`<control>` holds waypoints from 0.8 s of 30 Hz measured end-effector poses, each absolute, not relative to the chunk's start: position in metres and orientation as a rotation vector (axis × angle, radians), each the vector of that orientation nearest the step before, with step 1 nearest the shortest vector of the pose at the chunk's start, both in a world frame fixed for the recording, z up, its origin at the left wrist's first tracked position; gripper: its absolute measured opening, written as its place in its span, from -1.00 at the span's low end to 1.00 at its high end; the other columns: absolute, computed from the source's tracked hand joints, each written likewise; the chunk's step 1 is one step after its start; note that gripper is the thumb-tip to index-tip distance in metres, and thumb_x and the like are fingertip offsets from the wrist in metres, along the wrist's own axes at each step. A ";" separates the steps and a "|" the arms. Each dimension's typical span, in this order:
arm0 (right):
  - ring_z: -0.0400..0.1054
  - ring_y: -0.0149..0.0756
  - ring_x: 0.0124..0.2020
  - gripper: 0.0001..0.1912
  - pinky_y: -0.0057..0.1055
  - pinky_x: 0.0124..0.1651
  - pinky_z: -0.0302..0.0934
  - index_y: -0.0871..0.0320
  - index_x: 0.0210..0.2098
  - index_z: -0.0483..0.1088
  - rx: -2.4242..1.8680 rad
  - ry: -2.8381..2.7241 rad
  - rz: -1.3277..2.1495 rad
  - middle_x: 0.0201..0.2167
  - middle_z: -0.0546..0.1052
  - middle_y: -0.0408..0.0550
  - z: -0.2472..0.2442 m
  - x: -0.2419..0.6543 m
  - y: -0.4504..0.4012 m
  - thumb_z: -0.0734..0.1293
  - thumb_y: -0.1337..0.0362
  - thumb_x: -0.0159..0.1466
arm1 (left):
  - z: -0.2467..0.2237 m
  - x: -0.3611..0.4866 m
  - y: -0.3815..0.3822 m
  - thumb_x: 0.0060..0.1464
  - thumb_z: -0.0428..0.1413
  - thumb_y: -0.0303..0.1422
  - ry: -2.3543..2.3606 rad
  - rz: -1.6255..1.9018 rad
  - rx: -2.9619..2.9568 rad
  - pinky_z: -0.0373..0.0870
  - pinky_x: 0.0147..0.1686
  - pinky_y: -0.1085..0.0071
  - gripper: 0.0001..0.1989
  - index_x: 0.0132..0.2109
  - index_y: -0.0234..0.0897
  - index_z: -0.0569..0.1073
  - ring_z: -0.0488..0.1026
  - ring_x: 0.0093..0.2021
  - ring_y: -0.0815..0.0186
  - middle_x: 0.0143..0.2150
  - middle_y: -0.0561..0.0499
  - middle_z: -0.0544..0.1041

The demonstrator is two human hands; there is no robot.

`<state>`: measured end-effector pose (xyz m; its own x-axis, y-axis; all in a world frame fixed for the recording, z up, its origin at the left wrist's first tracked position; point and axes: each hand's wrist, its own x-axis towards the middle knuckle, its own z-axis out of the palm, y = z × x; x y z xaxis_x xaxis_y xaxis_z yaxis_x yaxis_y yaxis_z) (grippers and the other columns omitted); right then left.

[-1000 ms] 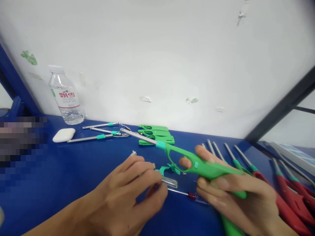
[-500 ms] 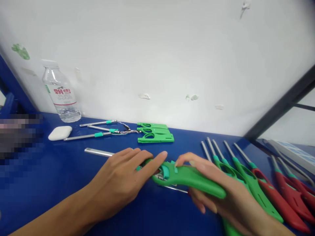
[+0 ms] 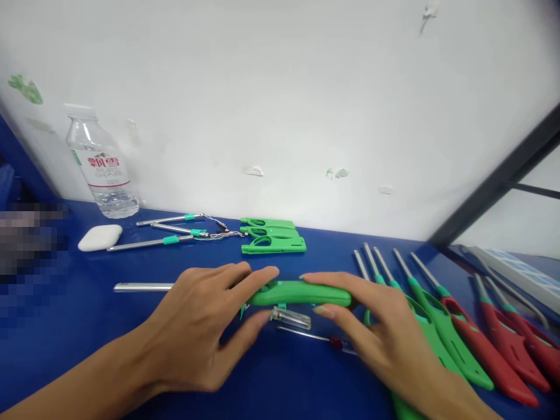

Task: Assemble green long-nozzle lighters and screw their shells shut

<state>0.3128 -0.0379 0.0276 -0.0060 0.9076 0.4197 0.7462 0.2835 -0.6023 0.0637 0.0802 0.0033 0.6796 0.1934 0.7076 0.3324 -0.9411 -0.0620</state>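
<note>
My left hand [image 3: 210, 326] is closed over the left part of a green lighter casing [image 3: 301, 293], hiding that end. A metal lighter tube [image 3: 142, 287] sticks out to the left past my knuckles. At the casing's other end, my right hand [image 3: 385, 326] pinches it between fingers and thumb. A small clear fuel tank [image 3: 291, 318] shows just below the casing, at my left thumb tip; whether the thumb presses on it I cannot tell. Below lies a screwdriver [image 3: 306, 333] with a red and clear handle, partly behind my right hand.
Several green lighter casing halves [image 3: 273, 245] lie at the wall. Left of them are wired metal tubes [image 3: 170, 240], a white case [image 3: 100, 237] and a water bottle [image 3: 102, 169]. Green lighters [image 3: 459, 332] and red lighters [image 3: 490, 347] lie on the blue table [image 3: 245, 391] at right.
The casing has turned level and edge-on, its tube shifting left. The clear tank now shows below it. My right hand has moved from over the casing's side to its right end.
</note>
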 end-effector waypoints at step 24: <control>0.32 -0.47 -0.62 -0.85 -0.56 -0.49 0.25 -0.12 -0.01 0.68 -1.451 -1.810 0.326 -0.44 0.68 -0.36 0.032 0.304 -0.043 0.43 0.14 0.49 | 0.008 0.067 0.076 0.60 -0.07 -0.26 -0.304 -1.031 -2.671 0.50 -0.49 0.31 -0.73 0.29 -0.14 0.38 0.65 -0.37 0.25 -0.07 0.00 0.65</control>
